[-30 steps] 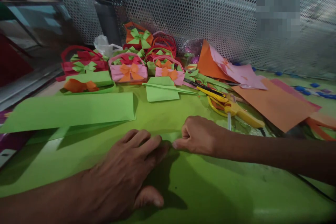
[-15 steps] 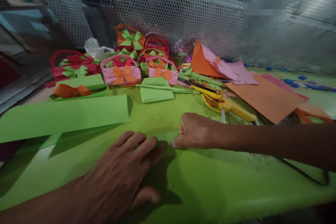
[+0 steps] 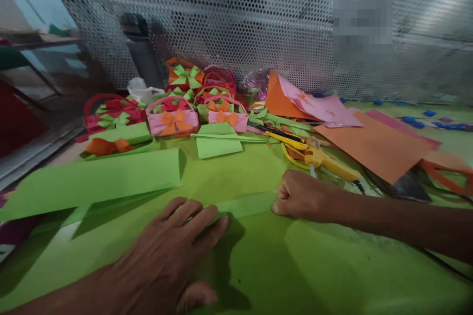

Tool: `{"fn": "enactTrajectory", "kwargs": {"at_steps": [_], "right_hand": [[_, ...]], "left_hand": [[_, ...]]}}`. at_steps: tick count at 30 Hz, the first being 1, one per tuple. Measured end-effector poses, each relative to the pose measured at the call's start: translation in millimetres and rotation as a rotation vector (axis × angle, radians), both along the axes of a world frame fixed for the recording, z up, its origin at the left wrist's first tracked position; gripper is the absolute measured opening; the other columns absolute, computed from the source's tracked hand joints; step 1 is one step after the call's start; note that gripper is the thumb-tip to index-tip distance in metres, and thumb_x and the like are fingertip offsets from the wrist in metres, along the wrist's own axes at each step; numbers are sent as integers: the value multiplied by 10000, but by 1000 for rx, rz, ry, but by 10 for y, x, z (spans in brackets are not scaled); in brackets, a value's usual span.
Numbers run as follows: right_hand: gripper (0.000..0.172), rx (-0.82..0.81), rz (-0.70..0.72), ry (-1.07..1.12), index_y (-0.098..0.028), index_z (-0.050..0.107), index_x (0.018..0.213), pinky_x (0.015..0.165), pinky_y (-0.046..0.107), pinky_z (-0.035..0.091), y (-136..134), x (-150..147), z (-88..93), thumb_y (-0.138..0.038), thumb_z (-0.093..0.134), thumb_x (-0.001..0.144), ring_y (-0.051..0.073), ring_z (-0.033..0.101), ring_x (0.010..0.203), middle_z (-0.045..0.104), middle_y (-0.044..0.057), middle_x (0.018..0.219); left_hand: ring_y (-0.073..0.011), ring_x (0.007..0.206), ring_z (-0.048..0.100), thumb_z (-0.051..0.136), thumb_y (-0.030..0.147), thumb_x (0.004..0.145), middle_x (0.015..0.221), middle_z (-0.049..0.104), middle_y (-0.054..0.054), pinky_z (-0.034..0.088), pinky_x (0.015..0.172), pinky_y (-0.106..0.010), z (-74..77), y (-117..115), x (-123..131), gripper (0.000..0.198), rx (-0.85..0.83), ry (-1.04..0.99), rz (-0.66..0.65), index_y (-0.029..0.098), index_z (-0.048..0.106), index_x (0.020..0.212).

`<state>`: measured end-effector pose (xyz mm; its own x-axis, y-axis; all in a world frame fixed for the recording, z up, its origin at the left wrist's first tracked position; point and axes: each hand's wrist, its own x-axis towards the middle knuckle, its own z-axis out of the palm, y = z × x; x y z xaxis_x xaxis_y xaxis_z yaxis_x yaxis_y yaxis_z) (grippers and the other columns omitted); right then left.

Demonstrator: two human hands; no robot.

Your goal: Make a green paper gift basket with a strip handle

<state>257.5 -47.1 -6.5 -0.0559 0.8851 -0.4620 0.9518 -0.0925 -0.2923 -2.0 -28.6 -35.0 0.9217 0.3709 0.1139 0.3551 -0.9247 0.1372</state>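
A narrow light-green paper strip (image 3: 249, 206) lies on the green tabletop (image 3: 269, 266) between my hands. My left hand (image 3: 173, 251) rests on the table with its fingers stretched out and its thumb apart; the fingertips are over the strip's left end. My right hand (image 3: 306, 197) is closed in a fist at the strip's right end, its thumb pressed against the paper. Whatever lies inside the fist is hidden. Beyond my hands is a small folded green paper piece (image 3: 219, 147). To the left, close to my left hand, lies a larger folded green sheet (image 3: 111, 177).
Small paper bags with bows (image 3: 173, 120) stand in a cluster at the back. A yellow glue gun (image 3: 332, 163) and a yellow cutter (image 3: 288, 140) lie beyond my right hand. Orange sheets (image 3: 380, 145) are at right. A dark bottle (image 3: 142, 51) leans near the perforated metal panel (image 3: 207, 10).
My right hand has moved to the right, away from my left hand, and the green strip now shows between them. My left hand has stayed nearly in place. The view has tilted up slightly.
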Motion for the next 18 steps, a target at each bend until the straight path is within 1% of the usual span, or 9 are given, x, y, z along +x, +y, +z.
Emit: {"fn": "enactTrajectory", "kwargs": {"at_steps": [3,5,7,9,11,13,15,17,18], "right_hand": [[227,107,44,-55,-175,373,478,433,255,173,-100,-9,81,-163,489,673,71,280,429,316,-55,446],[172,217,155,-143,-172,474,554,463,265,191,-193,-43,117,-176,481,725,93,356,472,434,-28,506],[111,333,322,-126,-184,553,721,506,265,238,-294,-69,100,-111,470,732,120,455,586,541,1,666],[277,437,504,-90,-204,553,919,549,266,281,-376,-74,26,-76,504,679,146,504,706,568,18,806],[513,544,618,-103,-194,466,1134,565,278,305,-418,-70,-78,-105,552,637,178,512,776,567,42,888],[531,639,663,-153,-188,458,1154,562,291,317,-419,-73,-179,-127,570,639,189,514,765,571,45,876],[387,754,666,-196,-189,525,1047,550,302,321,-401,-86,-258,-127,568,666,188,520,726,579,34,813],[264,861,654,-200,-193,559,946,538,308,319,-383,-104,-316,-129,569,691,181,525,687,579,18,749],[227,900,648,-186,-195,565,920,530,309,316,-378,-112,-339,-141,573,699,175,524,663,576,9,724]], "left_hand": [[-229,871,446,305,718,736,1057,546,-55,280,847,-393,76,73,37,693,7,41,-50,214,510,1166],[-230,869,446,300,715,739,1070,538,-64,283,851,-396,145,136,88,686,0,92,-79,216,512,1159],[-230,852,441,310,716,733,1055,539,-69,290,845,-396,203,192,145,697,-23,161,-103,217,490,1186],[-240,872,435,326,697,746,1083,531,-78,293,848,-399,234,225,187,695,-23,201,-114,220,453,1235],[-246,884,436,343,679,756,1111,526,-87,299,850,-405,238,232,199,688,-21,220,-104,222,434,1262],[-251,907,442,366,666,758,1144,524,-95,302,866,-412,236,232,176,687,-12,220,-103,218,425,1275],[-260,963,448,410,630,769,1189,517,-99,302,890,-422,257,253,133,652,19,214,-108,217,431,1272],[-260,1007,463,445,511,821,1202,524,-103,321,889,-419,317,305,98,490,59,207,-29,213,500,1206],[-250,990,487,441,431,848,1162,550,-106,349,861,-402,358,338,95,386,65,192,58,199,553,1136]]}}
